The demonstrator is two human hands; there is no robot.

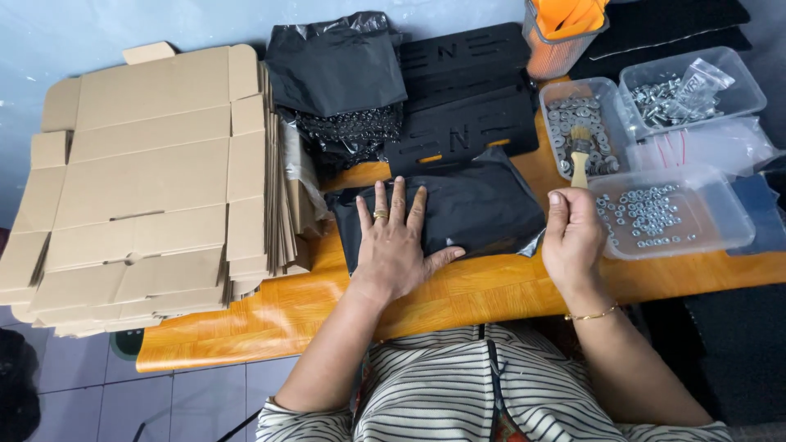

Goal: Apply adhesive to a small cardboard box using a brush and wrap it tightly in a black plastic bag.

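**Left hand flat on a black bag, right hand curled beside the trays**

Head view: The left hand [397, 245] lies palm down on a flat black plastic bag [475, 209] that rests near the middle of the orange wooden counter [491, 290]. Its fingers [399, 205] are spread and released, pressing on the bag's left part, with a gold ring on one of them. The right hand [573, 237] is raised just right of the bag, its fingers curled inward in a loose fist with the thumb up; whether it pinches something small cannot be told. A thin gold bracelet sits on that wrist.

Just right of the right hand is a clear plastic tray of small metal nuts [671, 217]. Beyond it stands a clear tray of metal washers [577, 123] with a small wooden-handled brush [580, 151] lying in it, and to the right of that a clear tray of screws [692, 90] holding a small clear bag. At the far edge stands a clear tub of orange parts [561, 33].

Far from the left hand are flat black plates with cut-out slots [463, 98] and a crumpled black plastic bag [336, 65]. On the left of the counter sits a tall stack of flat brown cardboard box blanks [147, 180].
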